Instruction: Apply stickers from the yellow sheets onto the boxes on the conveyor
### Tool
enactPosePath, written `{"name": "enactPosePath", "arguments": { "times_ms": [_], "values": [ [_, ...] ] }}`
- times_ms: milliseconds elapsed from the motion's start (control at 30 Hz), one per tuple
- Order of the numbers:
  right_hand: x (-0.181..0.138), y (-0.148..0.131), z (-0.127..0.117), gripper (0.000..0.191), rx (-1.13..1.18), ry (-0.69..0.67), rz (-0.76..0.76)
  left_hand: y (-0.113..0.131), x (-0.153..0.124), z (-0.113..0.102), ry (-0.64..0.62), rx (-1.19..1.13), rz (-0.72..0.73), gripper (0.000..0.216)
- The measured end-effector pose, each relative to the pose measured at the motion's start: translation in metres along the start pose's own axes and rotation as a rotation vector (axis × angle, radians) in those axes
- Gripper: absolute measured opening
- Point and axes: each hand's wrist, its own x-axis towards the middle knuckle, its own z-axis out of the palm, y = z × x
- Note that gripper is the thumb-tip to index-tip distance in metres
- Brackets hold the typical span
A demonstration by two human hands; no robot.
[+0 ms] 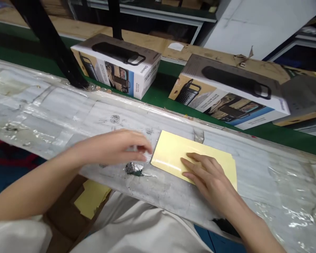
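A small stack of glossy pale yellow sheets [171, 147] lies on the worktable, its right edge slightly uneven. My right hand [206, 174] rests on the stack with fingers stretched out, pressing lightly on its middle and right part. Just off the left edge of the sheets hovers my left hand [121, 147], a little blurred. Its fingers are bent, with a gap between them and the thumb, and nothing shows in them. Whether its fingertips touch the stack's edge I cannot tell.
Behind the tape-covered worktable [68, 116], printed product boxes [121, 70] stand on a green strip [163, 75]. A black post [52, 45] rises at the left. Below the front edge, an open cardboard box [63, 218] holds more yellow sheets [92, 198].
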Motion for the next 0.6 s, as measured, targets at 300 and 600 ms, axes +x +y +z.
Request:
{"name": "enactPosePath", "arguments": {
  "times_ms": [300,600],
  "values": [
    [0.058,-0.014,-0.002,0.022,0.145,0.027,0.034,0.029,0.099,0.024,-0.312,0.174,0.421,0.018],
    [0.1,-0.012,0.019,0.026,0.229,-0.026,-0.016,0.012,0.097,0.034,-0.254,0.068,0.425,0.003]
  ]
}}
